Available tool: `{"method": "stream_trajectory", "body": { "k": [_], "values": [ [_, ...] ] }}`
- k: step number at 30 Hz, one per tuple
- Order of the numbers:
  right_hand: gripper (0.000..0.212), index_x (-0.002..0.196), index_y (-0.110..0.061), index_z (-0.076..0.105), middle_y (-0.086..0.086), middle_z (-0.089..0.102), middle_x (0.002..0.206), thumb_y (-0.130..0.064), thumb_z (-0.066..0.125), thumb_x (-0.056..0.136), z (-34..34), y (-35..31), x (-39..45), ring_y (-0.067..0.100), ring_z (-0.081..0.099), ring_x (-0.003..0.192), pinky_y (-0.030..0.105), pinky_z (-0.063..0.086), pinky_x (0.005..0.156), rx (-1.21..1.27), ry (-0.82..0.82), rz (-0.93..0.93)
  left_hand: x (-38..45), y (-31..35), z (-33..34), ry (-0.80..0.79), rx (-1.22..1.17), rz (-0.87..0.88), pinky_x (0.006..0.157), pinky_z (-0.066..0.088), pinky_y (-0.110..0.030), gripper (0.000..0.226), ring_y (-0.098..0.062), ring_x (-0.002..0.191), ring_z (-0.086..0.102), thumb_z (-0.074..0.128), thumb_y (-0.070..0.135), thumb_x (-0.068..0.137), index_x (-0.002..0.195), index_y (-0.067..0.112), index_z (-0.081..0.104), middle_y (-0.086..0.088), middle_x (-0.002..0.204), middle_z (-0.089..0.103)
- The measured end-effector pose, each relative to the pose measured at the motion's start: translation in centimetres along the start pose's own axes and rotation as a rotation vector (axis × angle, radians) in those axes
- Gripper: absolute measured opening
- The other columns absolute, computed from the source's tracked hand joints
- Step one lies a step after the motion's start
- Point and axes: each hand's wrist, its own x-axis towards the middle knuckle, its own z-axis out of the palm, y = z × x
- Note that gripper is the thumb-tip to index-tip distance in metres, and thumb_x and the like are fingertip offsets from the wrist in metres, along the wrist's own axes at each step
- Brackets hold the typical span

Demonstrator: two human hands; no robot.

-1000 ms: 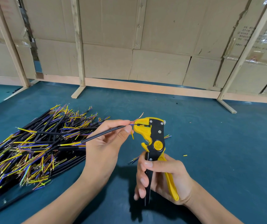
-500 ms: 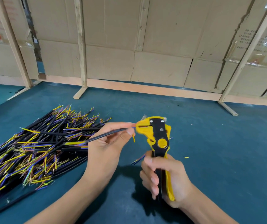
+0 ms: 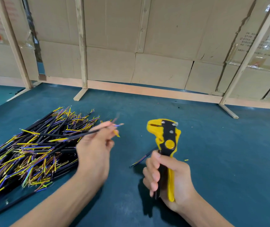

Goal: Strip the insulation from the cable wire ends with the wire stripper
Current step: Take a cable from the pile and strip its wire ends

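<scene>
Cable [image 3: 75,135] has pulled left, clear of the wire stripper [image 3: 165,138]. Your left hand [image 3: 95,154] pinches it; right hand [image 3: 168,179] squeezes the stripper's handles. Release, reseat the next core squarely.

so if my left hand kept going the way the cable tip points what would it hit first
Probably the wire stripper head: your left hand aims the cable tip rightward toward its yellow jaws, across bare table. Depth is unclear, so it might pass behind.

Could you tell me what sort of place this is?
Probably a makeshift cable-assembly bench: a pile of cut cables on a teal mat, a wire stripper in hand, and cardboard panels walling it off.
</scene>
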Motion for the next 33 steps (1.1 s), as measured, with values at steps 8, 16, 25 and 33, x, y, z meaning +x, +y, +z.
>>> {"method": "stream_trajectory", "body": {
  "k": [8,16,25,33],
  "values": [
    [0.025,0.069,-0.012,0.055,0.011,0.047,0.061,-0.03,0.067,0.081,0.1,-0.2,0.4,0.027,0.049,0.048,0.036,0.046,0.05,-0.018,0.121,-0.019,-0.2,-0.7,0.5,-0.291,0.182,0.148,0.062,0.039,-0.032,0.015,-0.027,0.077,0.057,0.079,0.02,0.075,0.09,0.019,0.078,-0.012,0.087,0.075],
    [0.02,0.089,-0.007,0.063,0.017,0.057,0.083,-0.026,0.058,0.09,-1.2,-1.4,1.1,0.037,0.062,0.074,0.051,0.051,0.076,0.082,0.038,-0.153,-0.3,-1.5,0.1,-0.403,0.316,0.049,0.062,0.042,-0.03,0.023,-0.019,0.067,0.05,0.064,0.013,0.096,0.116,0.02,0.072,-0.001,0.078,0.064],
    [0.016,0.084,-0.008,0.059,0.012,0.062,0.079,-0.018,0.053,0.096,-6.7,-5.0,1.7,0.036,0.069,0.079,0.054,0.053,0.092,0.261,0.505,-0.385,0.0,-2.0,1.9,-0.554,1.262,0.212,0.056,0.036,-0.021,0.03,-0.012,0.055,0.044,0.062,0.032,0.096,0.081,0.008,0.069,0.0,0.061,0.059],
    [0.016,0.085,-0.007,0.059,0.011,0.066,0.077,-0.018,0.056,0.096,-8.2,-5.0,1.5,0.036,0.071,0.077,0.043,0.06,0.071,0.298,0.565,-0.364,0.8,-2.7,6.6,-0.547,1.76,0.182,0.061,0.041,-0.031,0.042,-0.031,0.08,0.055,0.062,0.04,0.09,0.062,0.01,0.055,-0.007,0.069,0.057]
  ]
}}
